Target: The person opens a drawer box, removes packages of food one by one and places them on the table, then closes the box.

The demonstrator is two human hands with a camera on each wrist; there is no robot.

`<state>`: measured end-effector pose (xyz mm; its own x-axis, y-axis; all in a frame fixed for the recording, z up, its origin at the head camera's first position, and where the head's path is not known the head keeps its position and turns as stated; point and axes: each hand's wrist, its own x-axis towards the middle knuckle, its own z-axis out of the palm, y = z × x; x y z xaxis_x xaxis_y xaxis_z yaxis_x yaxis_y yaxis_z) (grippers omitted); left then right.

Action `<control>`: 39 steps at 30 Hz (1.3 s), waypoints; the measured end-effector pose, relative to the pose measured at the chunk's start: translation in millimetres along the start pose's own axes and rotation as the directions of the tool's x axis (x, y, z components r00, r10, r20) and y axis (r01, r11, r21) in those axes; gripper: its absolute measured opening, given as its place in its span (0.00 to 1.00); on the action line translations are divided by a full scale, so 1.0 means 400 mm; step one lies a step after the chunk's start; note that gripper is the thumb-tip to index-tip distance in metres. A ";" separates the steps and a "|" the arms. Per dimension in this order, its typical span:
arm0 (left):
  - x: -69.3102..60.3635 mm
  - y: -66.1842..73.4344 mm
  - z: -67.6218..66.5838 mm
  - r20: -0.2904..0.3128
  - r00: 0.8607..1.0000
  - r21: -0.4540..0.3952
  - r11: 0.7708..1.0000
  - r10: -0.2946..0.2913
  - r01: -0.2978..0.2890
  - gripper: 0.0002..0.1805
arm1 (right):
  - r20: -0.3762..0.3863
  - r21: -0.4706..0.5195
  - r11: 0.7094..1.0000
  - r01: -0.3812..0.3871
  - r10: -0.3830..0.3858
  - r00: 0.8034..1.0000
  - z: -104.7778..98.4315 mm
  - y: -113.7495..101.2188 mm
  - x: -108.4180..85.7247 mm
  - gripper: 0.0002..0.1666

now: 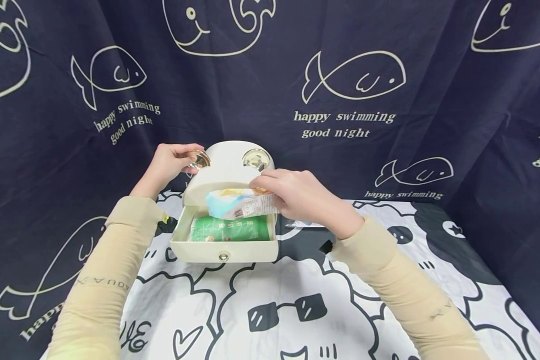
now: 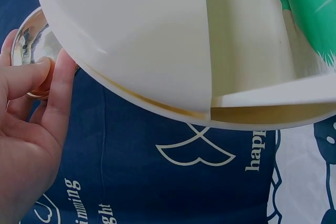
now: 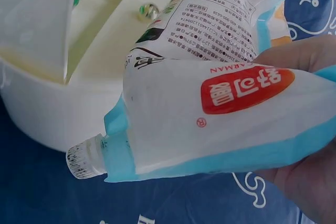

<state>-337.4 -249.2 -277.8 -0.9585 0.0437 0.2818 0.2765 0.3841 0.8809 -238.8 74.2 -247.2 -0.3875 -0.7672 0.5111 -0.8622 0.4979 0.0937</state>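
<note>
A white rounded box [image 1: 227,162] has its front drawer [image 1: 252,252] pulled out, with a green packet [image 1: 229,229] lying inside. Two shiny gold discs stand out from its upper sides. My left hand [image 1: 167,164] pinches the left gold disc [image 2: 37,40] between thumb and fingers. Over the drawer, my right hand [image 1: 303,197] grips a white and light-blue spouted pouch [image 1: 240,204] by one end. Its capped spout [image 3: 86,158] and red label [image 3: 247,90] show in the right wrist view. The right gold disc [image 1: 257,159] is untouched.
Partly behind my right hand, a flat packet [image 1: 305,224] lies on the cartoon-print cloth [image 1: 288,285]. A small dark item with yellow [image 1: 165,221] is left of the drawer. A dark fish-print curtain [image 1: 261,95] hangs close behind the box.
</note>
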 end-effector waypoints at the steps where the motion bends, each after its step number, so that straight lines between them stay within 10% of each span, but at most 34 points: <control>1: -0.001 0.000 -0.001 -0.002 1.000 0.001 1.000 -0.001 0.001 0.16 | -0.004 -0.008 1.000 -0.002 0.002 1.000 -0.003 0.005 -0.004 0.28; 39: 0.003 -0.003 0.001 0.008 1.000 -0.011 1.000 -0.009 0.009 0.16 | -0.047 -0.189 0.973 -0.132 0.125 0.991 -0.092 0.161 -0.194 0.28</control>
<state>-338.8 -249.3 -278.5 -0.9616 0.0476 0.2705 0.2682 0.3742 0.8877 -252.2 180.9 -249.4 -0.4762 -0.6791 0.5586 -0.7266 0.6617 0.1851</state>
